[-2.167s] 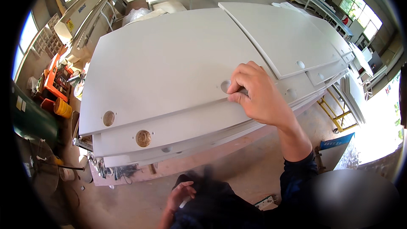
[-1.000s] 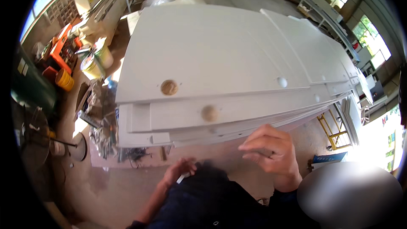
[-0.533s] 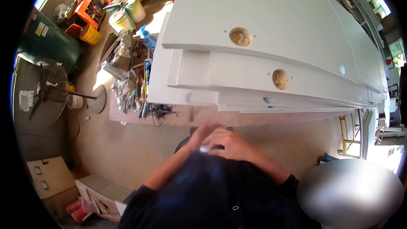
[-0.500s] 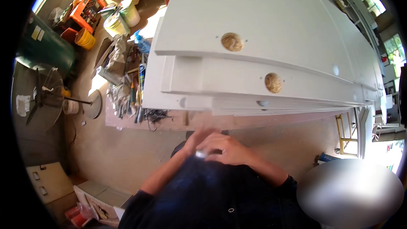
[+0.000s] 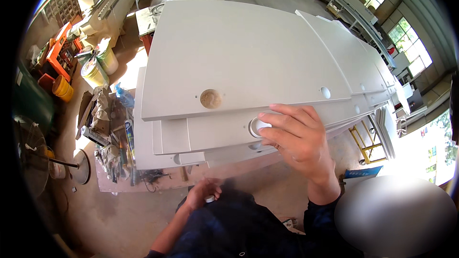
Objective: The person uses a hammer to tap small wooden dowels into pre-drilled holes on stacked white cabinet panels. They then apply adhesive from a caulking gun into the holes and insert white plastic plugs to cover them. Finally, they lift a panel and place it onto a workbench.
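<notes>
The right hand (image 5: pixel 296 141) pinches a white round cap (image 5: pixel 258 125) with its fingertips at a hole near the front edge of the second white panel (image 5: pixel 215 131) in the stack. The left hand (image 5: pixel 202 196), low by the body, grasps another small white cap (image 5: pixel 209 199). The top panel (image 5: pixel 239 52) shows an open round hole (image 5: pixel 211 99).

One fisheye view only, worn on the head, looking steeply down and forward. The stack of white panels (image 5: pixel 248 62) fills centre to two o'clock, close below; both forearms enter from six o'clock, and the workshop floor (image 5: pixel 91 210) curves off toward eight o'clock.
</notes>
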`<state>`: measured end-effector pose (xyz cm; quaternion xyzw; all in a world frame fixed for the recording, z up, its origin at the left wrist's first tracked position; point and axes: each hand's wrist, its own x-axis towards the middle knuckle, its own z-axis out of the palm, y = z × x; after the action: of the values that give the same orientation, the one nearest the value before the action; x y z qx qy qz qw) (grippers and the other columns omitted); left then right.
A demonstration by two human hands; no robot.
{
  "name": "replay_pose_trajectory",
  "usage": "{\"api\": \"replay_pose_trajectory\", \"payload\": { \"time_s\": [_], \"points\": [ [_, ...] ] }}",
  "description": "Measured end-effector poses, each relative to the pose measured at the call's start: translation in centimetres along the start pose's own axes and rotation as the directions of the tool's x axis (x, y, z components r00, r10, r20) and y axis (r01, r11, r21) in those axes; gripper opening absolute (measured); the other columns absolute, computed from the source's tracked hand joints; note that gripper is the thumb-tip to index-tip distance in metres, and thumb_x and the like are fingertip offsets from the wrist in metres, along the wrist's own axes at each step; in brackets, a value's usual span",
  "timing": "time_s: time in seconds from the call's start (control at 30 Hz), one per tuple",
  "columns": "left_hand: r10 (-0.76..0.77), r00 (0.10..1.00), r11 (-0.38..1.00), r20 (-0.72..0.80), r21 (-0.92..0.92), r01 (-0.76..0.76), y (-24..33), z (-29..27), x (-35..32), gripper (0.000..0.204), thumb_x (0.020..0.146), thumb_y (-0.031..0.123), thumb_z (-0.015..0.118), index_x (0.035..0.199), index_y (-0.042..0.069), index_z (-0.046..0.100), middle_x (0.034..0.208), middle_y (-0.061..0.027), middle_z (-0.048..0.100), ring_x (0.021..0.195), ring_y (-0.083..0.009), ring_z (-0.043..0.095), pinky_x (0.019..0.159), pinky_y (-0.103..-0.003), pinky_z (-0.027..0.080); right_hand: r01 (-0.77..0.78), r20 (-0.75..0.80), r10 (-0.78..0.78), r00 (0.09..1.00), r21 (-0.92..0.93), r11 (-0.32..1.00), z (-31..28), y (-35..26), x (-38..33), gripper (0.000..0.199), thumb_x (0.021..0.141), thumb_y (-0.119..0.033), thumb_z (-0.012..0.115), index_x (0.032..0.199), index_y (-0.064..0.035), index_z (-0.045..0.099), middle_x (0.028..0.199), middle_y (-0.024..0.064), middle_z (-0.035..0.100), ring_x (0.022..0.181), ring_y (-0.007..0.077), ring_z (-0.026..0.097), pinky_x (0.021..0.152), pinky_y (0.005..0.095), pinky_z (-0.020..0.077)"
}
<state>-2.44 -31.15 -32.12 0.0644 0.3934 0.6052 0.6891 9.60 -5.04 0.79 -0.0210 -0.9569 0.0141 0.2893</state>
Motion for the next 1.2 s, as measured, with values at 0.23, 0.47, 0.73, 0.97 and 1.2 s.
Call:
{"api": "replay_pose_trajectory", "payload": {
  "time_s": [0.23,0.47,0.73,0.97,1.2],
  "points": [
    [-0.014,1.0,1.0,0.001,-0.01,0.014,0.3,-0.7,-0.1,0.062,0.114,0.053,0.036,0.142,0.002,0.058,0.104,-0.0154,0.07,0.091,-0.0266,0.066,0.088,-0.041,0.053,-0.089,-0.157,0.084,0.984,-0.026,0.996,2.9,-1.1,-1.5,0.016,0.083,-0.01,0.08,0.099,-0.0124,0.077,0.117,0.0028,0.078,0.12,0.0293,0.072,0.111,0.0467,0.0448],
    [-0.037,0.999,0.999,-0.025,-0.031,0.036,0.1,-1.7,-0.3,0.058,0.113,0.047,0.04,0.143,0.0,0.057,0.105,-0.0162,0.07,0.092,-0.027,0.067,0.087,-0.041,0.053,-0.187,-0.072,0.176,0.982,-0.196,0.963,3.1,-3.5,-2.1,0.028,0.089,-0.029,0.08,0.111,-0.012,0.076,0.127,0.0034,0.076,0.127,0.029,0.067,0.121,0.0565,0.0327],
    [-0.057,0.997,0.997,0.044,0.045,0.055,1.0,-2.0,0.0,0.059,0.113,0.047,0.041,0.143,-0.002,0.056,0.105,-0.0164,0.07,0.093,-0.027,0.066,0.088,-0.041,0.052,-0.373,-0.176,0.352,0.92,-0.106,0.922,5.1,-5.9,-2.8,0.044,0.079,-0.025,0.085,0.117,-0.0062,0.074,0.128,0.0066,0.075,0.132,0.0319,0.064,0.125,0.0608,0.0243],
    [0.03,0.996,0.994,0.083,-0.105,-0.021,2.1,-3.2,0.2,0.06,0.111,0.051,0.041,0.139,0.001,0.06,0.105,-0.0144,0.069,0.095,-0.0264,0.066,0.089,-0.041,0.052,-0.225,-0.258,0.274,0.927,0.203,0.953,3.6,-7.3,-5.1,0.047,0.076,-0.018,0.086,0.118,-0.004,0.073,0.121,0.0093,0.076,0.12,0.0322,0.068,0.104,0.0518,0.0512],
    [-0.016,0.986,0.958,-0.165,-0.286,-0.032,6.9,2.4,-3.1,0.07,0.106,0.063,0.047,0.137,0.003,0.062,0.113,-0.0107,0.069,0.099,-0.0253,0.068,0.089,-0.039,0.054,-0.456,0.354,0.299,0.886,0.552,0.698,13.1,-14.1,-8.9,0.035,0.085,-0.012,0.083,0.119,-0.0124,0.076,0.113,0.0057,0.074,0.109,0.029,0.069,0.092,0.0404,0.0561]
  ]
}}
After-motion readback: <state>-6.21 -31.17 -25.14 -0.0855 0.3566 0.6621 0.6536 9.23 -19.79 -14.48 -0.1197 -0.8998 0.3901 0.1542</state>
